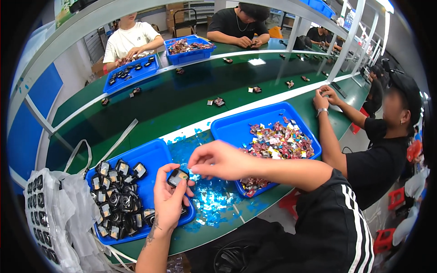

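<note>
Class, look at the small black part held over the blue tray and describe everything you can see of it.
The small black part is a squarish, flat piece with a dark, plastic-looking frame and a pale, shiny face turned upward. It is tilted slightly and held above the near right corner of the left blue tray. The left hand grips it from below with its fingers, while the right hand reaches across, fingertips pinching at its upper right edge. Similar black parts lie heaped in the tray beside it. Finer details are too small to tell.

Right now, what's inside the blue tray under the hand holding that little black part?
The blue tray holds a heap of small black parts. The left hand covers its right corner, so whatever lies there is hidden.
</note>
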Tool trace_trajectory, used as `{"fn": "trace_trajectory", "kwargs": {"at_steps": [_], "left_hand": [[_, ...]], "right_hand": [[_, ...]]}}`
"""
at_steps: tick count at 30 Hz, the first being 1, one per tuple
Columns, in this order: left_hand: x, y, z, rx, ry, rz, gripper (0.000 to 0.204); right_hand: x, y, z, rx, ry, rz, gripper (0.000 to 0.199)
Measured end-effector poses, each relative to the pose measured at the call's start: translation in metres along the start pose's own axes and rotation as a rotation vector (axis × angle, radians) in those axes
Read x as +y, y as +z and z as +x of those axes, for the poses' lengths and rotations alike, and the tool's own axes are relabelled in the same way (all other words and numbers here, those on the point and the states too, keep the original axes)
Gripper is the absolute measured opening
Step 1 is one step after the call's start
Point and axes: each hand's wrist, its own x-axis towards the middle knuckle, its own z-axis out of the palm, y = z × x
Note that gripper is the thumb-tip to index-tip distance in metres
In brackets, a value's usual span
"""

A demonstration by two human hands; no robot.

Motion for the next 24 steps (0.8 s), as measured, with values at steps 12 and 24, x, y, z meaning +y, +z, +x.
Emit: {"fn": "trace_trajectory", "kwargs": {"at_steps": [12,24], "left_hand": [[0.000,-0.017,-0.003,0.136,0.066,-0.099,0.019],[0.009,-0.005,-0.012,0.089,0.330,0.340,0.035]], "right_hand": [[0.107,-0.224,-0.081,0.646,0.470,-1.390,0.010],[0.004,-0.016,-0.053,0.506,-0.163,-0.277,0.006]]}}
